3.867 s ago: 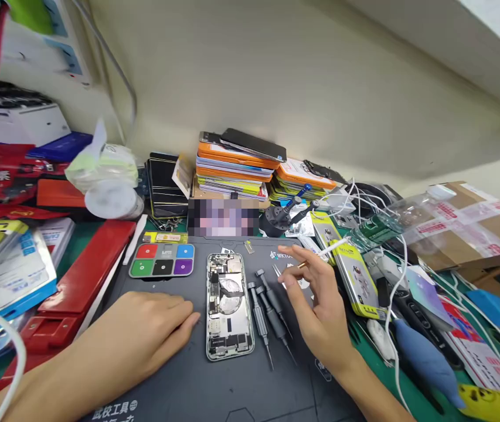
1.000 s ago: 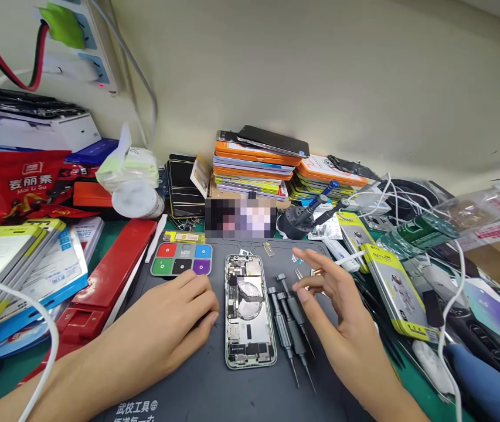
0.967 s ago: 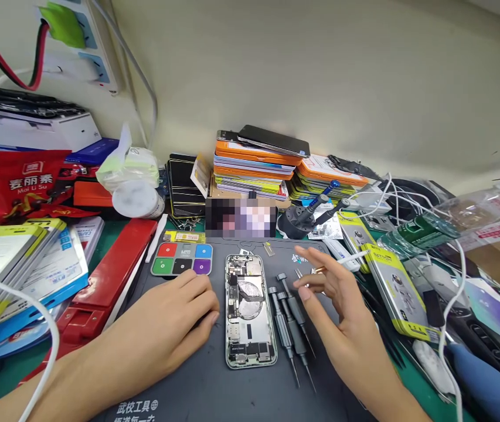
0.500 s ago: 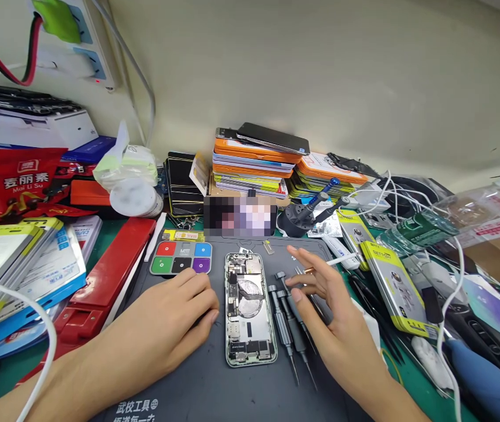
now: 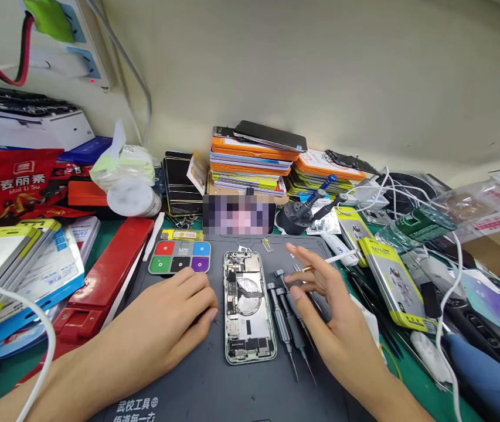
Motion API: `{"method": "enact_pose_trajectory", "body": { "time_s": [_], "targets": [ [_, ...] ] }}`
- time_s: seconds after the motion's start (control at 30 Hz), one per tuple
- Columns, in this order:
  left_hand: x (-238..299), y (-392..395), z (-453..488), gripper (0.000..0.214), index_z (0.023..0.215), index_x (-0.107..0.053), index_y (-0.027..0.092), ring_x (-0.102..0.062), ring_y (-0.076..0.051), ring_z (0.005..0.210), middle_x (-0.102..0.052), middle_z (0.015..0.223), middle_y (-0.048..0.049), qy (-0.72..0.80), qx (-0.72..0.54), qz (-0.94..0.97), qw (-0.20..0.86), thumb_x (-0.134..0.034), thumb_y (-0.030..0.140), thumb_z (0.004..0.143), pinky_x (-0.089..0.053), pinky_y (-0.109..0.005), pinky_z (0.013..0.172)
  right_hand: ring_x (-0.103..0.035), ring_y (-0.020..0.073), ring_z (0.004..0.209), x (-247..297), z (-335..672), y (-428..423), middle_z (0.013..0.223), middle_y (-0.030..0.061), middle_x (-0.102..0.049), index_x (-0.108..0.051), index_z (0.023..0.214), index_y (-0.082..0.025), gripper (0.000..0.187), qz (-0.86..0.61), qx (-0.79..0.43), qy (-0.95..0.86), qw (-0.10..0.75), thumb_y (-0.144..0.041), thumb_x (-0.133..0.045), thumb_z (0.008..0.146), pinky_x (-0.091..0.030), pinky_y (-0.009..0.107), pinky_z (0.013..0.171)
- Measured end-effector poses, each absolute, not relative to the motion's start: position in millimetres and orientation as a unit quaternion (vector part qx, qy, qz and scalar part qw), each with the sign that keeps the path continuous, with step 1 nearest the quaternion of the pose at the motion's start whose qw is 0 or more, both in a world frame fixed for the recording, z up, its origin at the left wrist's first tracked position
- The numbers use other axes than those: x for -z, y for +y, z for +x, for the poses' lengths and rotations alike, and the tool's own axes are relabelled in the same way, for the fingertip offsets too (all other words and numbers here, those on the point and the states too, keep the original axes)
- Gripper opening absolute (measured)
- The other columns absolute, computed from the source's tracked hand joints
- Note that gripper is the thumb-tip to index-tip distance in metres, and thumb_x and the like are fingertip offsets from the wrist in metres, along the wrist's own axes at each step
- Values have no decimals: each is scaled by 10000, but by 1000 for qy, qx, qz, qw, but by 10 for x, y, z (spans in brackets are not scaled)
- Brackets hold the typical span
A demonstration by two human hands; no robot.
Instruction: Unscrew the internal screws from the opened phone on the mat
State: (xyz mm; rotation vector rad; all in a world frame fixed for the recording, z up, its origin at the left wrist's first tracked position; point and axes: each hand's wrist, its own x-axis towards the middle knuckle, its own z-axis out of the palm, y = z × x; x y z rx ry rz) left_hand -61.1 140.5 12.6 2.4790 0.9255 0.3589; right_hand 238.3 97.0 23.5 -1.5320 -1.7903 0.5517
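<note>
An opened phone (image 5: 248, 305) with its insides bare lies face up on a dark work mat (image 5: 214, 387). My left hand (image 5: 164, 322) rests flat on the mat just left of the phone, fingers loosely together, holding nothing. My right hand (image 5: 324, 316) hovers right of the phone with fingers spread, holding nothing. Its fingertips sit over the heads of three grey screwdrivers (image 5: 287, 325) that lie side by side on the mat. Tweezers (image 5: 302, 271) lie just beyond the fingers.
A coloured screw tray (image 5: 180, 257) sits at the mat's far left. Stacked orange boxes with a phone on top (image 5: 254, 158) stand behind. Red cases (image 5: 100, 281) and boxed packs crowd the left; yellow packs (image 5: 390, 281), white cables and tools crowd the right.
My right hand has lowered and drifted left towards the screwdrivers. My left hand has stayed beside the phone. The view has shifted slightly.
</note>
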Motion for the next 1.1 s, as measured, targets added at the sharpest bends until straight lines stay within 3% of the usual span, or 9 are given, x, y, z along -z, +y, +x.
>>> {"method": "enact_pose_trajectory", "body": {
  "time_s": [0.8, 1.0, 1.1],
  "targets": [
    [-117, 1406, -602, 269, 1012, -591, 222, -513, -243, 958, -587, 1031, -30, 338, -123, 902, 240, -357, 219, 1144, -417, -424, 877, -747, 212, 1155, -305, 2384, 935, 1628, 45, -567, -369, 1659, -451, 550, -599, -195, -701, 335, -349, -505, 1136, -620, 390, 979],
    [-127, 1412, -601, 256, 1003, -588, 222, -523, -247, 956, -589, 1010, -29, 336, -128, 904, 230, -371, 215, 1138, -423, -424, 867, -765, 186, 1033, -334, 2336, 939, 1371, 45, -722, -331, 1690, -438, 594, -600, -167, -714, 321, -323, -504, 1134, -632, 366, 982],
    [-136, 1411, -604, 255, 1013, -589, 224, -523, -245, 957, -593, 1012, -25, 336, -126, 904, 233, -368, 216, 1142, -424, -427, 882, -764, 173, 1027, -347, 2315, 944, 1377, 41, -716, -317, 1697, -433, 608, -593, -156, -722, 321, -308, -505, 1132, -630, 345, 999]
  ]
}}
